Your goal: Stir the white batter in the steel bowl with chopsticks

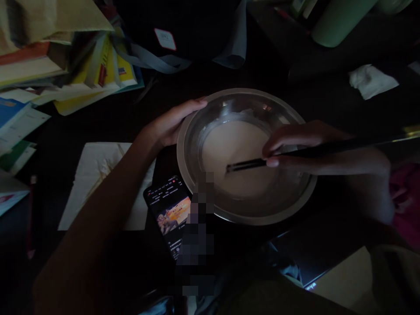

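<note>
Phone point(167, 212): glossy slab, just beside bowl point(190, 153). Bowl: round metal, on dark tabletop point(334, 103); left hand point(173, 119) gripping left rim. Inside: smooth, pale liquid point(232, 142). Chopsticks point(246, 165): slim, gripped by right hand point(300, 134). Beyond far-right rim: tabletop, then crumpled tissue point(371, 83).

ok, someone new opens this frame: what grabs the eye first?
Probably the metal bowl of pale liquid at center, with the left hand at its left rim and the right hand holding dark sticks over it. Next, the lit phone at the bowl's lower left, then the heap of books and papers at upper left.
</note>
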Available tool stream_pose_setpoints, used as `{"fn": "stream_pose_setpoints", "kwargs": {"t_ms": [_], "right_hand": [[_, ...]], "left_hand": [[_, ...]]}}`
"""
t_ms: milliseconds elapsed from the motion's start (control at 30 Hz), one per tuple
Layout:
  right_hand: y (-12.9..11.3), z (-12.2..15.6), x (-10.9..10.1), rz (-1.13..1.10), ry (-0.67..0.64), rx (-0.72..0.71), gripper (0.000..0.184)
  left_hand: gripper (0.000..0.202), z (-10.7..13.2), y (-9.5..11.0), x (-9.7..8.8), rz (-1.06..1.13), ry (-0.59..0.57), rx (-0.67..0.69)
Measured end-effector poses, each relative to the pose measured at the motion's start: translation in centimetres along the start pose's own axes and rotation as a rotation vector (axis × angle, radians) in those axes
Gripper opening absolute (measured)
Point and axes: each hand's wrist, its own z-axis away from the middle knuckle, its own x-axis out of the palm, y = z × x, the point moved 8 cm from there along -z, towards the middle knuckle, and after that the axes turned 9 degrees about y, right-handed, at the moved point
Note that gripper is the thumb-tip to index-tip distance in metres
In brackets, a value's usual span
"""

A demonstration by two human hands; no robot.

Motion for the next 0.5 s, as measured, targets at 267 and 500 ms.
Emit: {"fn": "stream_pose_setpoints", "kwargs": {"t_ms": [267,500], "right_hand": [[1.4,1.0,-2.8,0.079,0.189,0.137,0.016],[0.2,0.0,0.3,-0.033,-0.006,0.005,0.015]], "left_hand": [[0.018,0.2,0.2,0.3,-0.003,-0.028,-0.005],[0.031,-0.2,-0.1,-0.3,-0.011,-0.003,0.016]]}}
